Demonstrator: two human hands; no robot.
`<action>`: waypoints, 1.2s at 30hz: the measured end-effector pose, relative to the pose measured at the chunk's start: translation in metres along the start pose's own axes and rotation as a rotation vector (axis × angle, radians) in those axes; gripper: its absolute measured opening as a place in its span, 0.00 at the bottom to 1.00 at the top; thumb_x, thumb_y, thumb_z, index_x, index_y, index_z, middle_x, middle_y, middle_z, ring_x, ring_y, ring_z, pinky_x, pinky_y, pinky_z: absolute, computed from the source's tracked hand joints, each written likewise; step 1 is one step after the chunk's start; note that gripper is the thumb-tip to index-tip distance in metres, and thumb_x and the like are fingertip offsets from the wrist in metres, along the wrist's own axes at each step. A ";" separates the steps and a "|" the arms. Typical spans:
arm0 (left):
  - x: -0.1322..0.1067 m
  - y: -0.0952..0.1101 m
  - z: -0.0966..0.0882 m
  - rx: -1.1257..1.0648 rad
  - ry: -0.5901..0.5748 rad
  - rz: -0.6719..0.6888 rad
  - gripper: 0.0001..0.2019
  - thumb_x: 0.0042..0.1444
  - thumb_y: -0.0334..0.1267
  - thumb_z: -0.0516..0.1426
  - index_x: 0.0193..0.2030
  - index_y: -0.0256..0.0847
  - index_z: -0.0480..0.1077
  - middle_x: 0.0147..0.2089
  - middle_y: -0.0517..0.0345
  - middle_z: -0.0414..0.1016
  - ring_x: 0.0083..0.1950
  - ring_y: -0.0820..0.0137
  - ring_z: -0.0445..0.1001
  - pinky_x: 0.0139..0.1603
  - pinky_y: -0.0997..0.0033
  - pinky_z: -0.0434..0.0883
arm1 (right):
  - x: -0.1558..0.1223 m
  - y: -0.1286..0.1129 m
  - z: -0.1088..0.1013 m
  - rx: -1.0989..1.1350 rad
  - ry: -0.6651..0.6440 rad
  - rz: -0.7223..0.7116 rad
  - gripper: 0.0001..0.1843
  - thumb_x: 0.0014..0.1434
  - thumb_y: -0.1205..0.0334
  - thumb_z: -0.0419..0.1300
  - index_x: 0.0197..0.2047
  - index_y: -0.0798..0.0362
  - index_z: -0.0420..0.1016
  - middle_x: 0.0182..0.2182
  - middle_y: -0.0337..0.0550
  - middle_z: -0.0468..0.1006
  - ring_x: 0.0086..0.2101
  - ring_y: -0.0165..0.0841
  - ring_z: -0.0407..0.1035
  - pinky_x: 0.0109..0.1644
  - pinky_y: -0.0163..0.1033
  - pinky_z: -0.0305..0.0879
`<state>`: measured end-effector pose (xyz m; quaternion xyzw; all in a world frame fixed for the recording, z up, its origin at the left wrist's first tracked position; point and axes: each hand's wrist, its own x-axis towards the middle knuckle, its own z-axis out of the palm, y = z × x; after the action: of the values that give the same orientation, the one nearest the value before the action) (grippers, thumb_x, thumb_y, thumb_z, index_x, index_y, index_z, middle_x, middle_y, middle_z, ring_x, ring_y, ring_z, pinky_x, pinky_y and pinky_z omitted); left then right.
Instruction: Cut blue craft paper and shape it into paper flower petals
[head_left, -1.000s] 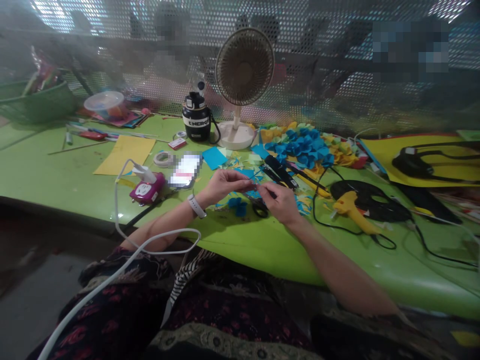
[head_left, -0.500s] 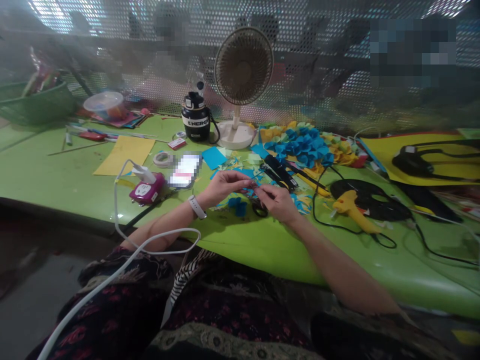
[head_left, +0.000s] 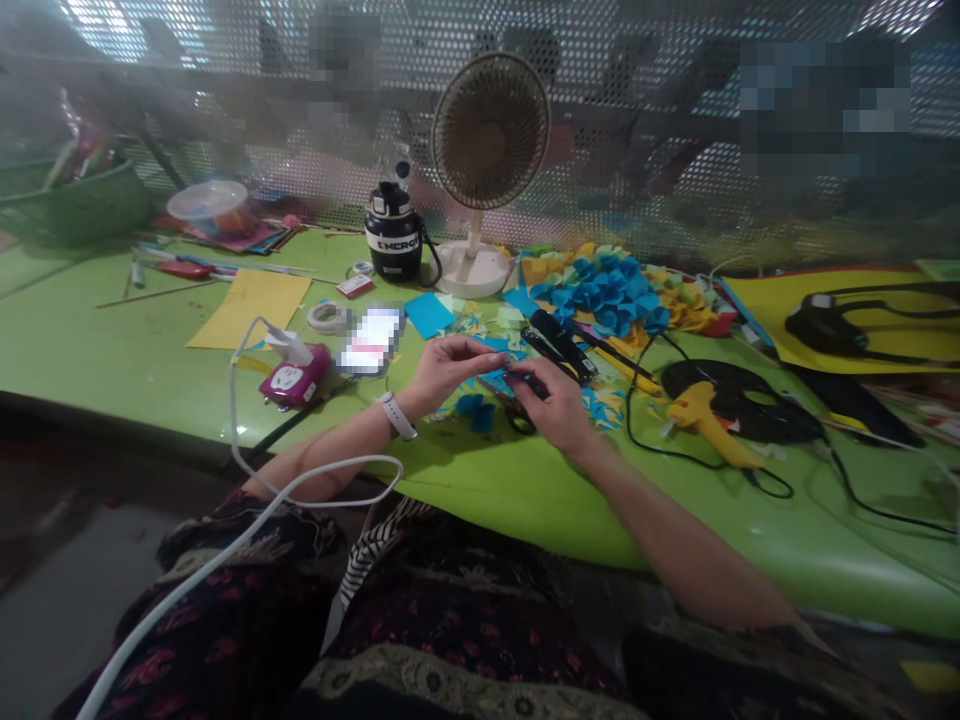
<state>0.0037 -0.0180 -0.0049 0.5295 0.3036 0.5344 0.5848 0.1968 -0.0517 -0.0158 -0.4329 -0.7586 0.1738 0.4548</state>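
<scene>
My left hand (head_left: pixel 444 368) and my right hand (head_left: pixel 553 400) meet above the green table (head_left: pixel 112 350), fingertips pinched together on a small blue paper piece (head_left: pixel 501 376). A white watch sits on my left wrist. Just under the hands lie a folded blue paper flower (head_left: pixel 474 408) and black-handled scissors (head_left: pixel 516 414). Paper scraps in blue and yellow are scattered around them. What exactly the right fingers pinch is partly hidden.
A yellow glue gun (head_left: pixel 701 415) with black cable lies right of the hands. Behind stand a desk fan (head_left: pixel 487 150), a black jug (head_left: pixel 393 235) and a heap of blue and yellow paper flowers (head_left: pixel 611 290). A phone (head_left: pixel 369 342), a pink adapter (head_left: pixel 294 378), tape and yellow paper lie left.
The hands stayed together in almost the same spot; the right hand's fingers shifted slightly up and left on the blue piece.
</scene>
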 end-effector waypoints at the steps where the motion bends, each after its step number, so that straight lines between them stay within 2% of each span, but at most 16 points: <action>1: 0.000 0.000 0.000 0.008 -0.007 0.001 0.16 0.40 0.47 0.74 0.30 0.38 0.79 0.33 0.56 0.83 0.36 0.71 0.80 0.44 0.67 0.77 | 0.000 0.001 0.000 0.017 -0.006 0.008 0.11 0.66 0.51 0.59 0.42 0.47 0.77 0.38 0.44 0.81 0.39 0.39 0.75 0.45 0.45 0.72; 5: 0.001 0.000 -0.001 0.020 -0.031 0.001 0.16 0.42 0.47 0.73 0.31 0.38 0.80 0.34 0.55 0.83 0.36 0.70 0.80 0.46 0.65 0.76 | 0.001 0.002 -0.002 0.100 -0.036 0.055 0.11 0.65 0.50 0.59 0.41 0.47 0.78 0.36 0.43 0.79 0.37 0.38 0.75 0.37 0.42 0.71; 10: 0.001 0.002 -0.001 -0.035 -0.070 -0.036 0.14 0.42 0.46 0.73 0.32 0.40 0.81 0.35 0.55 0.84 0.37 0.71 0.81 0.49 0.65 0.76 | 0.001 0.003 -0.003 0.254 -0.122 0.162 0.12 0.62 0.48 0.62 0.40 0.47 0.77 0.31 0.39 0.77 0.22 0.29 0.68 0.26 0.38 0.67; 12: 0.001 0.003 -0.001 -0.059 -0.076 -0.063 0.15 0.42 0.45 0.74 0.33 0.40 0.82 0.36 0.55 0.84 0.38 0.70 0.81 0.50 0.64 0.76 | 0.001 0.002 -0.003 0.312 -0.158 0.203 0.13 0.62 0.48 0.62 0.39 0.48 0.77 0.28 0.37 0.75 0.19 0.28 0.65 0.24 0.38 0.66; 15: 0.001 0.002 -0.001 -0.089 -0.068 -0.090 0.16 0.40 0.46 0.74 0.33 0.39 0.81 0.36 0.54 0.84 0.37 0.70 0.81 0.49 0.64 0.76 | 0.001 -0.001 -0.003 0.347 -0.183 0.234 0.13 0.61 0.47 0.62 0.39 0.48 0.76 0.26 0.36 0.74 0.19 0.28 0.66 0.24 0.37 0.66; 19: 0.000 0.001 0.000 -0.082 -0.040 -0.068 0.17 0.40 0.47 0.74 0.30 0.38 0.79 0.33 0.55 0.83 0.36 0.71 0.81 0.46 0.65 0.77 | 0.000 -0.006 -0.002 0.263 -0.116 0.202 0.16 0.57 0.49 0.66 0.44 0.49 0.75 0.34 0.41 0.79 0.30 0.33 0.74 0.32 0.39 0.71; 22: 0.000 0.001 0.000 -0.043 0.003 -0.025 0.17 0.39 0.48 0.74 0.28 0.38 0.78 0.30 0.57 0.82 0.34 0.71 0.80 0.44 0.67 0.77 | -0.001 -0.006 -0.001 0.183 -0.066 0.170 0.15 0.59 0.49 0.65 0.44 0.49 0.75 0.37 0.43 0.80 0.34 0.35 0.75 0.35 0.41 0.72; 25: 0.000 0.002 0.001 -0.012 0.005 -0.006 0.18 0.38 0.48 0.74 0.29 0.38 0.79 0.33 0.56 0.83 0.36 0.70 0.80 0.45 0.66 0.77 | 0.000 -0.004 -0.001 0.168 -0.061 0.159 0.14 0.62 0.47 0.61 0.41 0.49 0.76 0.37 0.44 0.80 0.32 0.35 0.74 0.34 0.41 0.72; 29: 0.000 0.003 -0.001 -0.014 -0.034 -0.009 0.16 0.42 0.47 0.73 0.31 0.38 0.80 0.35 0.54 0.83 0.38 0.70 0.81 0.48 0.65 0.77 | 0.002 -0.001 -0.003 0.198 -0.068 0.153 0.15 0.62 0.46 0.61 0.40 0.48 0.76 0.35 0.42 0.79 0.31 0.34 0.73 0.32 0.39 0.71; 33: 0.000 0.004 -0.002 -0.024 -0.064 -0.042 0.16 0.42 0.47 0.73 0.33 0.39 0.81 0.36 0.54 0.84 0.39 0.69 0.81 0.49 0.64 0.76 | 0.002 0.002 -0.003 0.283 -0.123 0.167 0.14 0.62 0.45 0.61 0.39 0.48 0.74 0.32 0.39 0.77 0.23 0.29 0.70 0.28 0.38 0.70; 36: 0.001 0.004 -0.002 -0.044 -0.078 -0.063 0.17 0.41 0.47 0.74 0.33 0.39 0.81 0.36 0.53 0.84 0.39 0.68 0.81 0.49 0.64 0.77 | 0.001 0.003 -0.002 0.322 -0.164 0.172 0.14 0.62 0.46 0.61 0.39 0.48 0.73 0.30 0.37 0.76 0.22 0.28 0.70 0.27 0.37 0.70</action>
<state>0.0010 -0.0172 -0.0015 0.5271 0.2851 0.5011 0.6243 0.1996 -0.0495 -0.0162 -0.4023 -0.7157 0.3659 0.4382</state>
